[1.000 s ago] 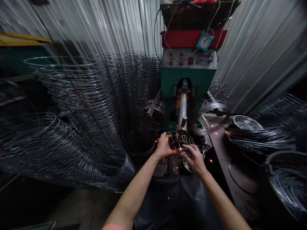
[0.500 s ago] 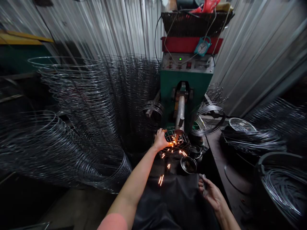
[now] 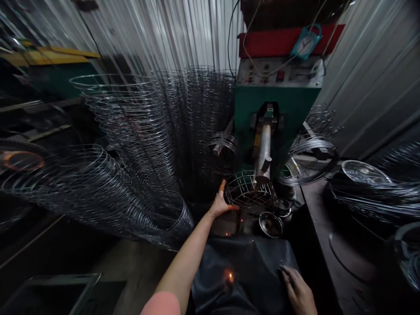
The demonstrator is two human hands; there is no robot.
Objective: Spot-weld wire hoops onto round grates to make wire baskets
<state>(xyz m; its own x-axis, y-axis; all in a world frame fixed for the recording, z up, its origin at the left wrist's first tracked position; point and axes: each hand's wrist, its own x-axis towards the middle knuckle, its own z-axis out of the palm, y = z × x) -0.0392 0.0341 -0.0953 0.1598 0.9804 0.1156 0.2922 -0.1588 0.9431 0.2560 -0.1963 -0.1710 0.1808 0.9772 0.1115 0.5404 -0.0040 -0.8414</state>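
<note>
My left hand point(image 3: 219, 204), with orange covers on its finger and thumb, is at the left rim of a round wire basket point(image 3: 241, 186). Its thumb and forefinger are spread apart; whether they touch the wire is unclear. The basket sits beneath the metal arm point(image 3: 263, 151) of a green spot welder point(image 3: 246, 107). Lower right, my right hand point(image 3: 299, 288) is over a dark apron point(image 3: 243, 258). Its fingers are drawn together around something small and dark that I cannot make out. A glowing spark lies in front of the apron's middle.
Tall stacks of wire rings point(image 3: 131, 118) fill the left side. Small round metal dishes point(image 3: 271, 224) stand below the basket. Wire coils point(image 3: 311, 162) hang beside the welder. On the right bench point(image 3: 315, 210) lie wire bundles point(image 3: 370, 197). A teal clock point(image 3: 306, 43) hangs above.
The bright burst of sparks at the welding tip has died down to a few specks. My left hand's grip on the basket has opened. My right hand has moved lower, and the camera has turned left.
</note>
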